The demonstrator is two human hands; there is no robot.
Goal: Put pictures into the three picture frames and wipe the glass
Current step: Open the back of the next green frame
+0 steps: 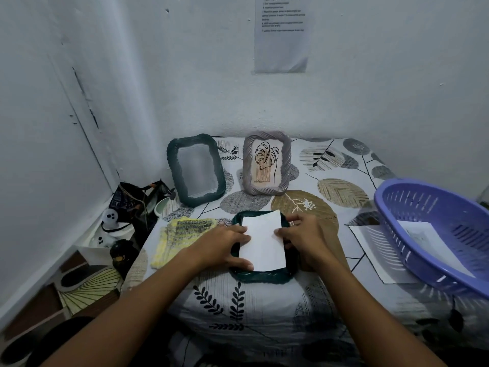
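Note:
A dark green frame (260,277) lies flat on the table in front of me with a white sheet of paper (263,242) on top of it, blank side up. My left hand (227,246) touches the paper's left edge, its thumb at the lower left corner. My right hand (301,235) holds the paper's right edge, fingers curled at the frame's rim. A second dark green frame (196,169) stands upright at the back left with no picture visible. A grey frame (266,162) with a leaf drawing stands upright beside it.
A yellow cloth (180,238) lies left of the flat frame. A purple basket (439,234) with a paper inside sits at the right, over another sheet (370,250). Cluttered items (127,221) fill the gap by the left wall. The patterned tablecloth (264,308) covers the table.

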